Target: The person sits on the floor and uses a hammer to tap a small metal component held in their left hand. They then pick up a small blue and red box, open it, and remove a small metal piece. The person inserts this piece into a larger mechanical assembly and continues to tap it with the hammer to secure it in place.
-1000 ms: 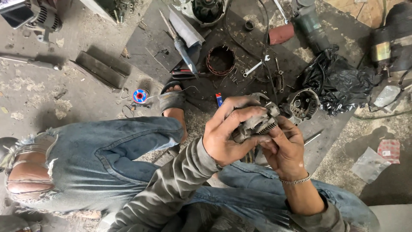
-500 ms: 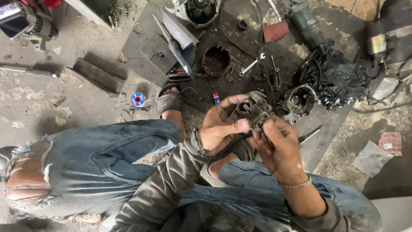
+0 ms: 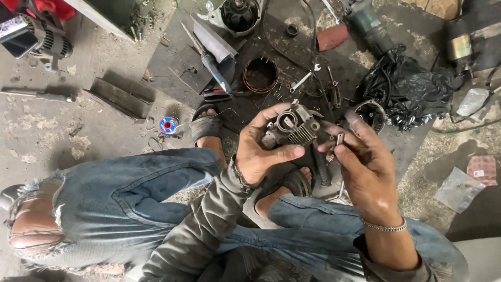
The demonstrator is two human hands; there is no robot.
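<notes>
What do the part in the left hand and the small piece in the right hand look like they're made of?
Finned part in the left hand: looks like dull grey cast metal, grimy, with ribbed fins and a round socket. Small piece pinched in the right hand: probably metal, faintly shiny; too small to be sure.

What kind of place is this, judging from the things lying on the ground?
Probably an informal repair workshop for electric motors. A round copper wire winding and a small silver spanner lie on the dirty dark floor mat, and the left hand holds a grey metal motor part.

Repair workshop; wrench, motor parts.
</notes>
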